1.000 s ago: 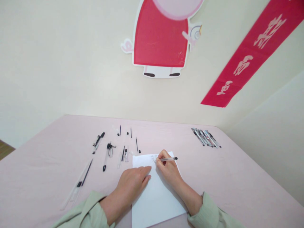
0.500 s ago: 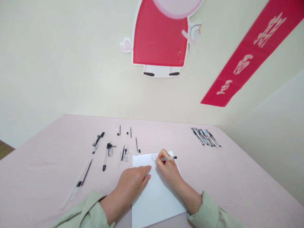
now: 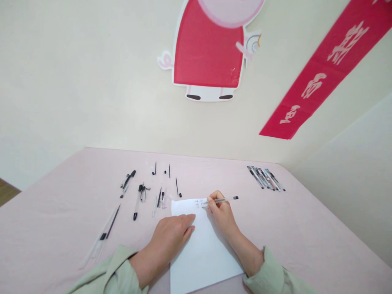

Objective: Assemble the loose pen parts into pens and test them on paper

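Mid-writing: our right hand [image 3: 222, 210] is pinched on the pen [image 3: 225, 199], tip at the top edge of the white sheet [image 3: 202, 249], while our left hand [image 3: 173, 232] lies flat, fingers together, pinning it to the pink table [image 3: 306, 228]; further strokes likely need that pin firm.

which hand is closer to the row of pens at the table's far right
Right. The right hand, holding a pen, is left of the row of pens; the left hand rests on the paper, farther left.
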{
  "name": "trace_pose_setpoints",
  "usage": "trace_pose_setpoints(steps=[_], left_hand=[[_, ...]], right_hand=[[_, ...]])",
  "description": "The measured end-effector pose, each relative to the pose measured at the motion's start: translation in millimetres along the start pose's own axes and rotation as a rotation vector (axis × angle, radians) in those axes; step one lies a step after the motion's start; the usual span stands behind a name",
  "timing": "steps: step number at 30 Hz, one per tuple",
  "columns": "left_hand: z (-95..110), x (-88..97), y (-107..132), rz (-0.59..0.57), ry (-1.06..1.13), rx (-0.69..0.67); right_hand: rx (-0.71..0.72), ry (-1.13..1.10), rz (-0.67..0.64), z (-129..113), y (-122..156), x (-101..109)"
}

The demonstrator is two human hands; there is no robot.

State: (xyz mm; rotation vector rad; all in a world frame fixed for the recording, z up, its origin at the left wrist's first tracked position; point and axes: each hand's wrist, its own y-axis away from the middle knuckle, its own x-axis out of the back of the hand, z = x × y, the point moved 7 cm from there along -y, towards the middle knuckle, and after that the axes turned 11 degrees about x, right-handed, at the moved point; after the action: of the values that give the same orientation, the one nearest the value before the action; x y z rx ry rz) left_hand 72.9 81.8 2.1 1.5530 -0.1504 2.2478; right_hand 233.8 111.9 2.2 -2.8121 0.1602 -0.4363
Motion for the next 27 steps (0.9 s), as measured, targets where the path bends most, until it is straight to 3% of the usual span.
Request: trace_pose_setpoints(steps=[11,19,23,27], left_hand=[[-1,0.1,0,0.003,0.074,0.009],[-20,24.6,-12,0.05,0.722,0.195],[-30,15.4,-16,-0.056,1.01,0.343],[-33,6.0,-21,-0.051,1.131,0.341]], right_hand=[[0.012,0.018,-0.067,-8,-1,-2],[-0.021,-0.118,-0.003,1,-2,-4],[-0.026,-0.196,-0.045,-4,-1,-7],[-0.08,-0.328,-0.06,-3,2,-10]])
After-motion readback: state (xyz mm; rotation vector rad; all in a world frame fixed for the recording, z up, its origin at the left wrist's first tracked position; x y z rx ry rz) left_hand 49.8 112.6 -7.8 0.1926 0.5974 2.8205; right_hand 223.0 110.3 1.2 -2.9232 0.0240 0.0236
